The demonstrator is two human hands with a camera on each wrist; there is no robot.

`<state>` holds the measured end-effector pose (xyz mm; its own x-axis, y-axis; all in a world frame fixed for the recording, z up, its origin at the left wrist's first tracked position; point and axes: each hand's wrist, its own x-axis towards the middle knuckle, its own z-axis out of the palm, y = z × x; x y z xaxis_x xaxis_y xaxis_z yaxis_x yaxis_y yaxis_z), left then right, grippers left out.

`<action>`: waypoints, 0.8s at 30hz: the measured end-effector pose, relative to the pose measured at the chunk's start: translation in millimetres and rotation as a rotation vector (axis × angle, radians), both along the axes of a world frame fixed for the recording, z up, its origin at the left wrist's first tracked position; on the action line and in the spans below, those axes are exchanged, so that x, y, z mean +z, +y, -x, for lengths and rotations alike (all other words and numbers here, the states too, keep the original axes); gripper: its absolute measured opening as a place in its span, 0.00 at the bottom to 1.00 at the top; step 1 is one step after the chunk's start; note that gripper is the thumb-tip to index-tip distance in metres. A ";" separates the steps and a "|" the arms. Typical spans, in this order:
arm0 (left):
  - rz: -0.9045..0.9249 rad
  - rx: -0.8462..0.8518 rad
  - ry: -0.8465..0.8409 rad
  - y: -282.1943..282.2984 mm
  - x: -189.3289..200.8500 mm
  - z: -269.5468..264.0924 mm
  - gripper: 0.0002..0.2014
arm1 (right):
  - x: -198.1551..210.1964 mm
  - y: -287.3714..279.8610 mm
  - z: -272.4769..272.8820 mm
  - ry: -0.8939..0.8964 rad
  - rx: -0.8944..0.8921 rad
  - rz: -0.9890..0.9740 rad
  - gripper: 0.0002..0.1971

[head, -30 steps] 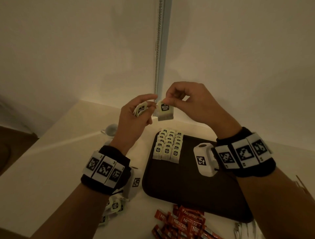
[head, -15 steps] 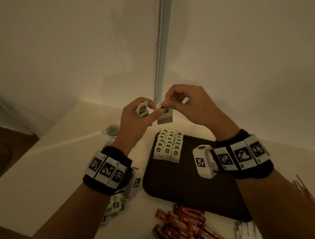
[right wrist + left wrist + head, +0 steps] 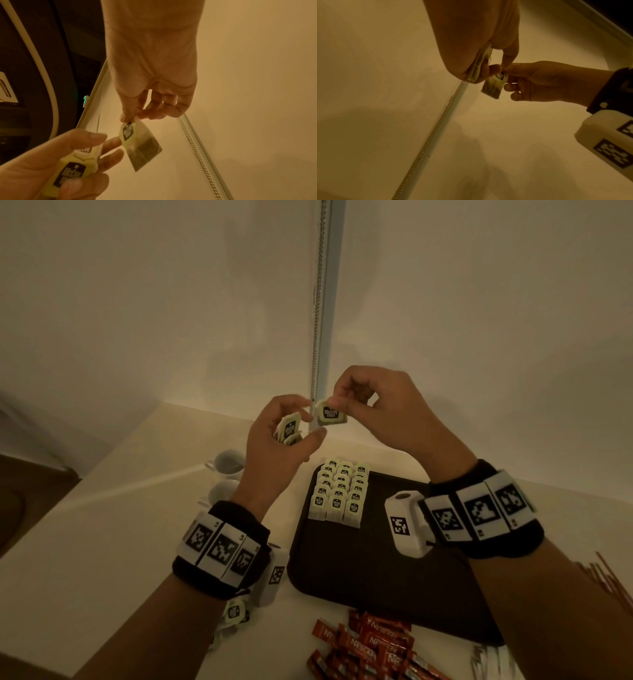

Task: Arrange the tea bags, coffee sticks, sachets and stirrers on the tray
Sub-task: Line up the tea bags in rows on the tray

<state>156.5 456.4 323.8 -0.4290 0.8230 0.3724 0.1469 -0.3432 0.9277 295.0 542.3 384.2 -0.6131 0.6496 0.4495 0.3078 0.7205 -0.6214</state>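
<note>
Both hands are raised above the dark tray (image 3: 370, 570). My right hand (image 3: 373, 402) pinches one tea bag (image 3: 330, 414) by its top edge, label toward me; in the right wrist view this tea bag (image 3: 137, 142) hangs from thumb and forefinger. My left hand (image 3: 284, 436) holds a small stack of tea bags (image 3: 287, 429) in its curled fingers, the stack (image 3: 72, 174) close beside the hanging bag. Rows of tea bags (image 3: 339, 494) stand at the tray's far left corner.
Red coffee sticks (image 3: 370, 645) lie heaped in front of the tray. More tea bags (image 3: 234, 613) lie under my left wrist. Two white cups (image 3: 227, 462) stand left of the tray. Thin stirrers (image 3: 609, 580) lie at the right edge, pale sachets (image 3: 493, 662) at bottom right.
The right hand has drawn the single tea bag slightly up and away from the left hand's fingers, turning its label toward me. The left hand keeps its stack.
</note>
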 end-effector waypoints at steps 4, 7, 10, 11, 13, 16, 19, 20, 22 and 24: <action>0.029 0.063 -0.041 3.3 -1.9 2.0 0.10 | -1.3 1.9 0.0 -0.031 -0.012 -0.009 0.04; 0.037 0.008 -0.048 2.4 1.6 1.2 0.23 | -1.7 1.8 -0.1 -0.015 0.004 0.018 0.04; 0.067 -0.067 -0.086 3.5 6.8 -0.8 0.18 | -0.8 2.2 -0.1 0.012 0.025 0.055 0.04; 0.088 -0.084 -0.088 5.3 7.4 -0.8 0.14 | -0.3 2.3 0.2 0.017 0.029 0.066 0.04; 0.146 -0.109 -0.060 8.6 7.7 0.5 0.07 | 1.5 3.0 1.2 0.019 0.026 0.075 0.04; 0.186 -0.144 -0.016 10.7 3.8 2.3 0.05 | 5.6 4.4 1.6 0.024 0.012 0.080 0.04; 0.187 -0.132 -0.045 11.2 0.4 3.0 0.05 | 9.1 5.7 0.9 0.056 0.008 0.101 0.04; 0.190 -0.123 -0.048 11.2 0.0 3.2 0.05 | 9.9 6.0 0.6 0.069 0.010 0.122 0.04; 0.188 -0.126 -0.044 11.2 -0.9 3.2 0.04 | 10.3 6.5 -0.1 0.082 0.022 0.198 0.02; 0.188 -0.138 -0.042 10.9 -4.1 3.7 0.04 | 8.6 7.1 -1.2 0.066 0.037 0.246 0.01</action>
